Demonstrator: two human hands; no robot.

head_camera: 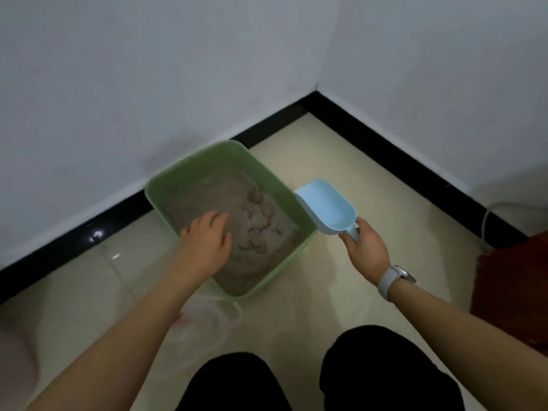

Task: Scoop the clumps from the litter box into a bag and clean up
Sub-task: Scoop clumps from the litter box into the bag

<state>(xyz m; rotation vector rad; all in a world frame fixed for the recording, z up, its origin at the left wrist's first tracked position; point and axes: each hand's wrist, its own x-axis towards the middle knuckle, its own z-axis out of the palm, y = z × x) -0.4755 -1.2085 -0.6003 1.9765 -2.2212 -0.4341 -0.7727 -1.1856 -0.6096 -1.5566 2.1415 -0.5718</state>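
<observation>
Just past the fingertips of the left hand (pixel 206 243) lie the clumps (pixel 256 216), a lumpy pile in the grey sand of the green litter box (pixel 305 223). This hand reaches over the near wall of the box, with its fingers straight and a little apart, resting on or just above the sand; I cannot tell which. The right hand (pixel 366 247) is outside the box, off to the right of its wall, and its fingers are curled tight around the handle of the blue scoop (pixel 326 207). The scoop looks empty. Its long side points away from the fingers, up and to the left, with its open mouth just beside the right wall of the box. So the clumps are to the left of the scoop, over that wall. The left hand is nearer to them, but I think the scoop must go over the wall and dig in. The thin clear bag (pixel 207 318) lies on the floor under the left arm, near the box
</observation>
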